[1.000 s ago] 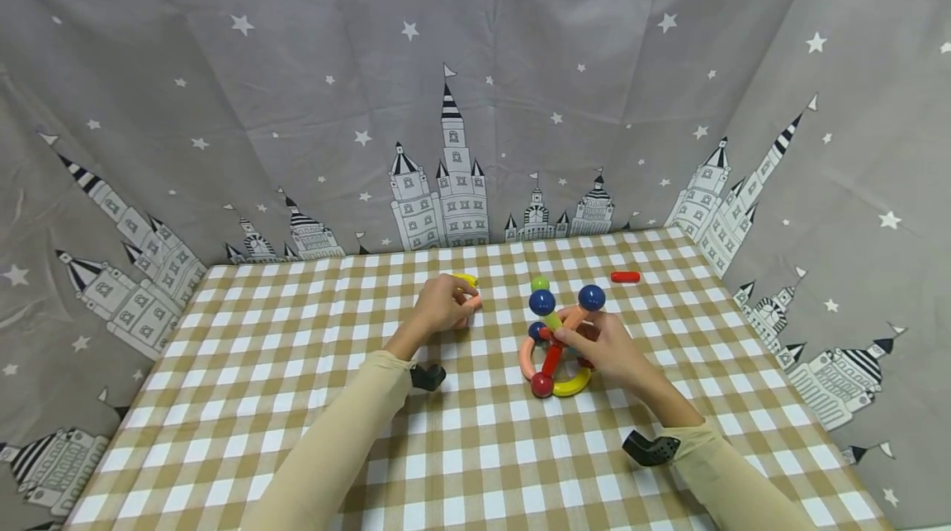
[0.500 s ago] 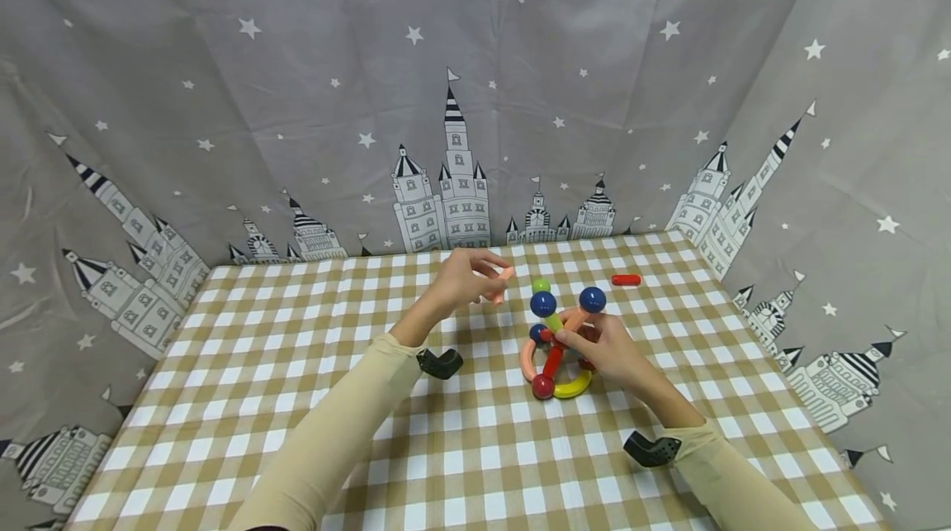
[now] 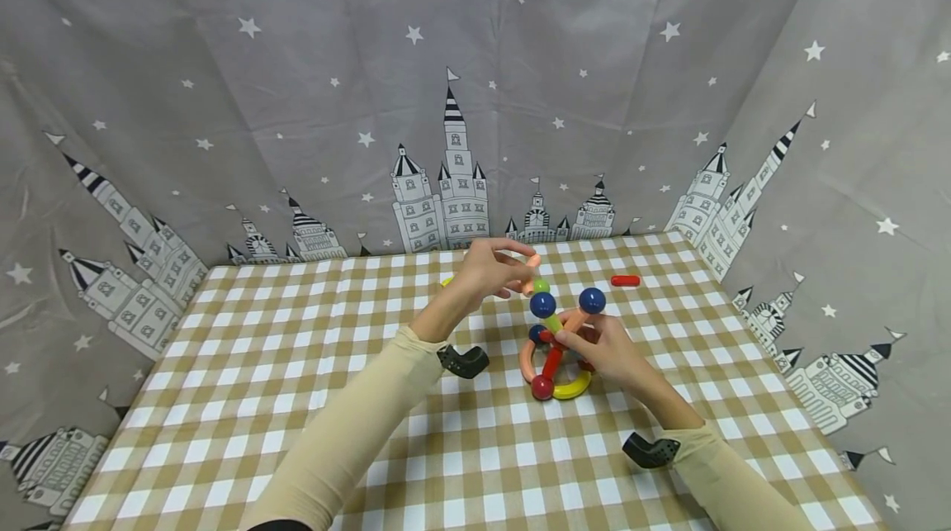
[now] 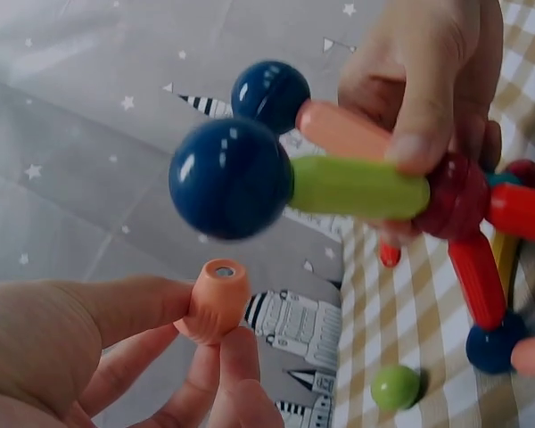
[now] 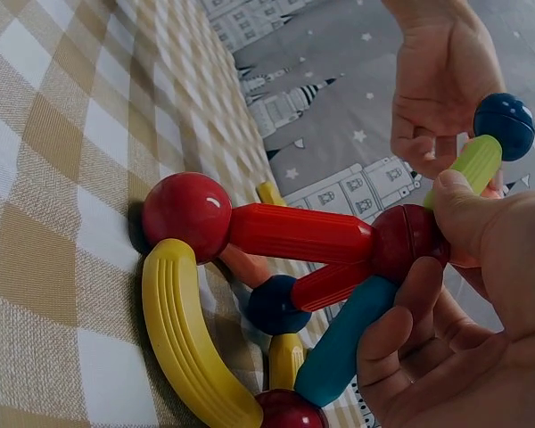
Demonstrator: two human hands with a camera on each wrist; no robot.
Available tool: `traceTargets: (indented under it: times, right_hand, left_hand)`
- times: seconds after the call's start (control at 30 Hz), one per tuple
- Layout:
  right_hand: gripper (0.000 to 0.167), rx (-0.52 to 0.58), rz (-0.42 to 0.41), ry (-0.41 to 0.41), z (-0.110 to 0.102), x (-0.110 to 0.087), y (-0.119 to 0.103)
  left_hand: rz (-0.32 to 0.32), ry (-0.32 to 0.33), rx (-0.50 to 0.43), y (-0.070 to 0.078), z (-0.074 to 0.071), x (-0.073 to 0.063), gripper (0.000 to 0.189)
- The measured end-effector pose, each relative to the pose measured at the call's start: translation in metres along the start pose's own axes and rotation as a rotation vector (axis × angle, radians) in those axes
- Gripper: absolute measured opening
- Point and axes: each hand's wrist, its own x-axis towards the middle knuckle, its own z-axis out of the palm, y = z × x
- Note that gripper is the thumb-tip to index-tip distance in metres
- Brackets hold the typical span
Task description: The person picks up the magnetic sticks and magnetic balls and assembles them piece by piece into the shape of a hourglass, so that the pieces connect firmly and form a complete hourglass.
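My left hand pinches a peach curved magnetic rod between thumb and fingers, a metal disc showing at its end. It is raised just left of a standing frame of magnetic rods and balls. My right hand grips the top of that frame, thumb on the light green rod and fingers by the dark red ball. Two blue balls tip the upper rods. Red rods and a teal rod slope down to a base with a yellow curved rod and a red ball.
A loose light green ball lies behind the frame on the checked tablecloth. Further right at the back is a red rod. Part of a yellow piece shows behind my left forearm. A grey castle-print curtain hangs behind the table.
My left hand has lifted the peach rod from the back of the table and carried it right, towards the frame's top. The right hand and the frame have stayed in place.
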Motion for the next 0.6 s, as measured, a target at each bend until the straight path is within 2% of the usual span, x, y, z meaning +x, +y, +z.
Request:
traceTargets:
  times: [0.3,0.43,0.6]
  right_hand:
    - [0.019,0.013,-0.013,-0.001,0.000,0.000,-0.001]
    - [0.019,0.012,-0.015,-0.007,-0.001,-0.001,-0.002]
    - [0.019,0.011,-0.016,-0.016,-0.002,-0.001,-0.001]
  left_hand:
    - [0.007,-0.035,0.005,0.006,0.006,-0.003,0.028]
    - [0.002,-0.100,-0.024,0.002,0.003,-0.003,0.030]
    - [-0.051,-0.205,-0.127,-0.006,-0.002,-0.001,0.037]
